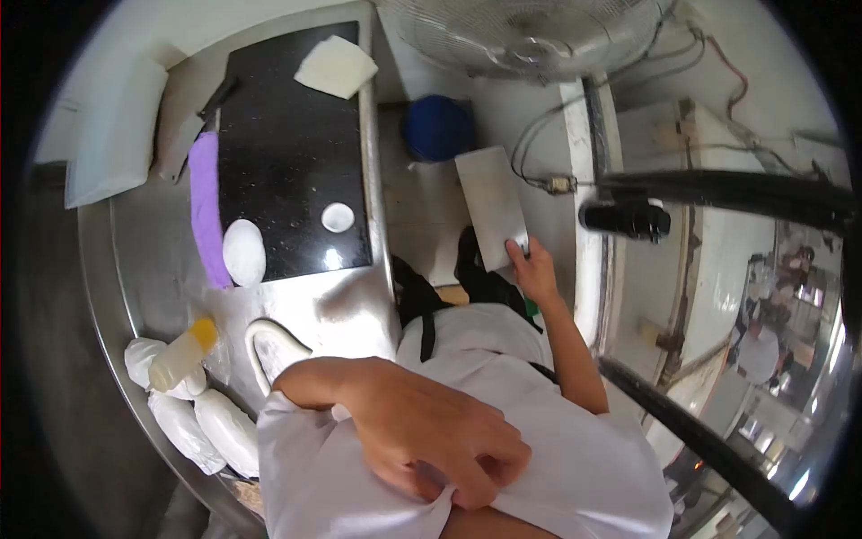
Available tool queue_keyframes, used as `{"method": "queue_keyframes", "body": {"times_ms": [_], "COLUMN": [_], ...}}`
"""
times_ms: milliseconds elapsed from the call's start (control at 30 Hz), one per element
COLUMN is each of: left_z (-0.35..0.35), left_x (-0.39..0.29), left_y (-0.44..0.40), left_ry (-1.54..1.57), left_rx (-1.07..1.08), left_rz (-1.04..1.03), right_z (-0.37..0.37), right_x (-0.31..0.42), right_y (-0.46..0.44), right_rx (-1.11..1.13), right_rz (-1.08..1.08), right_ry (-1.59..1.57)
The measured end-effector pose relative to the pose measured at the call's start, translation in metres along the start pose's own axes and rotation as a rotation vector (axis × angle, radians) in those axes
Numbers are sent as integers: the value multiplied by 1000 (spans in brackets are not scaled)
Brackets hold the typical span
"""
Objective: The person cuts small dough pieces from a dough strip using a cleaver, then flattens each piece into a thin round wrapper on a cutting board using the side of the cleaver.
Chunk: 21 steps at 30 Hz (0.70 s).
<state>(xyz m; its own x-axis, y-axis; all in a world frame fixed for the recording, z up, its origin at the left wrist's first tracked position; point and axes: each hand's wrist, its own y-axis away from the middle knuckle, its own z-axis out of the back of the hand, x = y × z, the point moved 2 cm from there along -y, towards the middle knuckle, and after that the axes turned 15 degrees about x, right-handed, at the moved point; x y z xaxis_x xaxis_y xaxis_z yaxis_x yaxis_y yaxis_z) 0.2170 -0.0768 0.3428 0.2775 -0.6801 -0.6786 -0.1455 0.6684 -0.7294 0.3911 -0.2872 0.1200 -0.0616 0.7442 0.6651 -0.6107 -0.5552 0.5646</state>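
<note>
My left hand [431, 436] is in front of my chest, its fingers closed on a fold of my white shirt [575, 458]. Off to the right, my right hand [534, 269] grips the lower edge of a flat rectangular metal plate [494, 202], thumb on its face. The plate hangs beside the metal table [332, 310], above the floor. On the table lies a black board [292, 162], with a small white disc [338, 217] and a cream square sheet [337, 67] on it. A white oval piece [243, 253] and a purple strip [207, 207] lie along its left edge.
A bottle with a yellow cap [184, 355] rests on white wrapped bundles [215, 427] near a curved white tube [269, 350]. A dark-handled knife [197, 130] lies near a pale plastic container [117, 130]. Beyond are a blue bucket [437, 128], fan [530, 40] and hanging cables [530, 148].
</note>
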Motion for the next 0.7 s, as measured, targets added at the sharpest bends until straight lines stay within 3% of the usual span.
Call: {"method": "queue_keyframes", "body": {"times_ms": [67, 100, 133, 167, 300, 367, 400, 467, 500, 567, 700], "left_z": [-2, -3, -4, -6, -19, -29, -68, -51, -29, -13, -9], "left_x": [6, 12, 17, 23, 54, 62, 53, 55, 67, 59, 48], "left_y": [-13, -27, -40, -53, -98, -129, -173, -153, -134, -120, -110], "left_ry": [126, 256, 360, 416, 792, 832, 997, 984, 996, 892, 947], "left_rx": [-253, -474, -703, -914, -781, -718, -1355, -1955, -1212, -505, -276], "left_rz": [-144, -254, -394, -533, -856, -901, -726, -502, -658, -714, -644], "right_z": [5, 6, 5, 9, 2, 2, -2, 0, -5, -14, -17], "right_x": [5, 0, -19, 8, 2, 4, -5, 8, 11, 11, 9], "right_y": [15, 18, 14, 28, 51, 34, 46, 22, 28, 33, 24], "right_rx": [-25, -31, 7, 34, 95, 98, 79, 51, 57, 110, 107], "right_rz": [21, 62, -54, -23, -66, -9, -26, 75, 11, -45, 45], "right_ry": [58, 125, 155, 21, -38, -63, 7, 96, -57, -198, -178]}}
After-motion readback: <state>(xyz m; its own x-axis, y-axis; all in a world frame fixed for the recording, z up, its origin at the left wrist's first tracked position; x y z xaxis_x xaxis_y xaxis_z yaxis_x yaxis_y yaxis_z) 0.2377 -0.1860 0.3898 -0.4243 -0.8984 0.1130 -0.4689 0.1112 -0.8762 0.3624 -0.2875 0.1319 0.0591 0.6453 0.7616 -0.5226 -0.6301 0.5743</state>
